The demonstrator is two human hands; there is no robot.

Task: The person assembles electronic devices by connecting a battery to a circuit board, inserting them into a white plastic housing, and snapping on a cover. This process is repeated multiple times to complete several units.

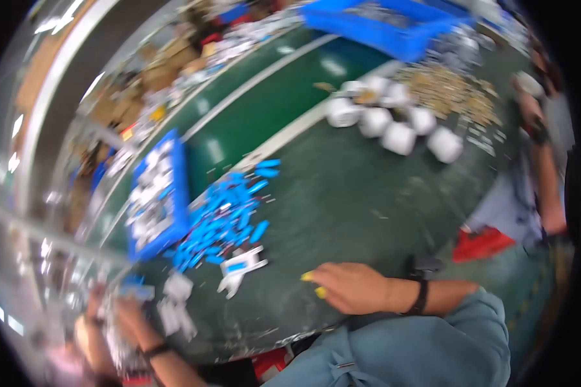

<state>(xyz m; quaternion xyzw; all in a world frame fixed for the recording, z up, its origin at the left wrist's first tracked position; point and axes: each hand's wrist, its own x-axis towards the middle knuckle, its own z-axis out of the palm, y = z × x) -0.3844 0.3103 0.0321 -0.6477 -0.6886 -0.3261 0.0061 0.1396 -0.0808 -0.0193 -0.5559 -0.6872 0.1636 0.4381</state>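
Your right hand (352,287) is over by the near edge of the green table (342,206), a narrow gap between its yellow fingertips (308,277), nothing visible in the grip! Just left sits the white part (252,260), a blue strip in it, beside the blue pieces (235,209). Lower left, a banded hand (129,316), blurred: can't tell if it's your left, nor its grip. Beyond, a blue tray (180,184) holds white pieces.

White forked part (250,260), blue-centred, lying
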